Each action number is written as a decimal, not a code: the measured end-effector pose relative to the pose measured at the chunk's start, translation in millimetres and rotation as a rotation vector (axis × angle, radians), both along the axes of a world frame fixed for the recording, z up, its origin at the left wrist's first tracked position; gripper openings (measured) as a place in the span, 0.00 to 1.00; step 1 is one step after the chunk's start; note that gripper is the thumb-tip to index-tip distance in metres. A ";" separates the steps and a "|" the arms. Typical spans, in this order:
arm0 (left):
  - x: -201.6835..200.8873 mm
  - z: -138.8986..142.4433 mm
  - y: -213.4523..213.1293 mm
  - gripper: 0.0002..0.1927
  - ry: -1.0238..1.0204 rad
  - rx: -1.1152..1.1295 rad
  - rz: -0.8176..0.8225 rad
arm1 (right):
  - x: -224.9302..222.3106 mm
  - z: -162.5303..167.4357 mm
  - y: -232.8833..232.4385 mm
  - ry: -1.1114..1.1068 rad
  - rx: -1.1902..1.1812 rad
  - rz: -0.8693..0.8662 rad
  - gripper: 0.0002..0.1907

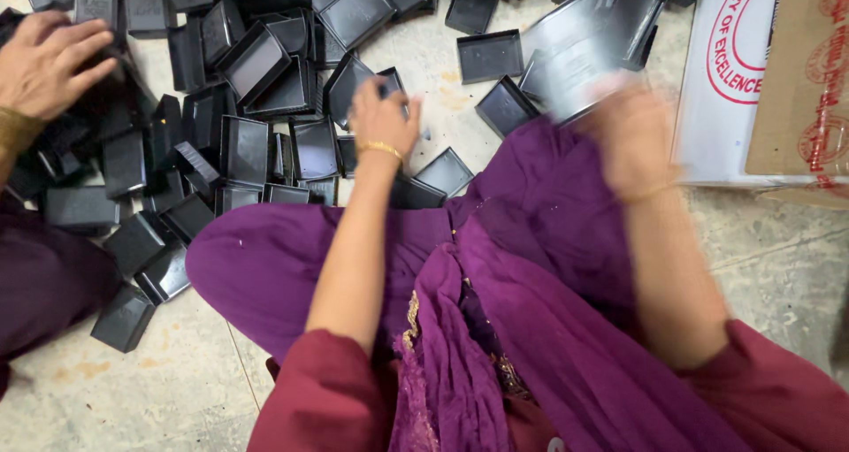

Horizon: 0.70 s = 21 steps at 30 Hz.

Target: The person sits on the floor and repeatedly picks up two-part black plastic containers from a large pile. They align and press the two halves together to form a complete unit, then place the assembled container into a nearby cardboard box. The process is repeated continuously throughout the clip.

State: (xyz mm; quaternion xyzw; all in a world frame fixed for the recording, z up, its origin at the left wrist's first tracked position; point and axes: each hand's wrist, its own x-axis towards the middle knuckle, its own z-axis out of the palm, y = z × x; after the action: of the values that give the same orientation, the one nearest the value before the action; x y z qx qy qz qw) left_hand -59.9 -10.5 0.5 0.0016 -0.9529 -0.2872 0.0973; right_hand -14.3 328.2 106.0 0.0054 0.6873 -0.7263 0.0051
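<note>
Two hands over black trays on floor: left hand (382, 116) clenched around small black tray (390, 82); right hand (630, 134) blurred, grasp untellable, near cardboard box (734, 107).

Light: even, soft, moderately bright, source not visible | Shadows: faint, short under the black plastic trays (265, 89) on the floor (177, 381) | Glare: dull sheen on tray faces | Blur: right hand (630, 138) heavily motion-smeared; left hand (382, 120) fairly sharp | Edges: slight wide-angle stretch | Focus: centre acceptable.
</note>
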 end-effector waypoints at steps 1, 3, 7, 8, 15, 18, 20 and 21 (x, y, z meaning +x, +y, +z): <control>-3.6 -4.9 -4.9 0.17 -0.041 -0.236 0.033 | -9.0 5.5 37.8 -0.055 -0.531 -0.114 0.10; -8.0 -14.9 -5.0 0.17 -0.102 -0.417 0.082 | -18.6 13.9 102.2 0.184 -0.450 -0.182 0.13; -0.3 -21.8 4.3 0.11 -0.169 -0.136 0.059 | -38.0 13.3 135.3 0.305 -0.262 -0.299 0.14; 4.1 -19.7 5.9 0.09 -0.175 -0.047 0.034 | -44.5 7.4 119.6 0.304 -0.214 -0.325 0.14; 35.3 13.7 -14.8 0.30 -0.181 1.018 0.153 | -85.3 -103.5 -92.6 -0.111 1.447 0.216 0.58; 38.1 17.4 -18.5 0.27 -0.175 1.517 0.083 | -80.1 -119.7 -102.3 -0.191 1.382 0.288 0.51; 35.2 13.8 -14.2 0.20 -0.274 1.878 0.148 | -70.0 -115.3 -88.2 -0.214 1.129 0.232 0.45; 32.9 10.5 -10.4 0.22 -0.301 1.976 0.152 | -63.9 -110.5 -82.3 -0.143 0.981 0.146 0.40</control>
State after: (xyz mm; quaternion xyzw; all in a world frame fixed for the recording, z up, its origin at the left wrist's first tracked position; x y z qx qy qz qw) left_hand -27.0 -20.9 11.0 0.1791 -0.2867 -0.9397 -0.0511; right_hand -78.2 245.9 -4.5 0.0088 0.9444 -0.3130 0.1001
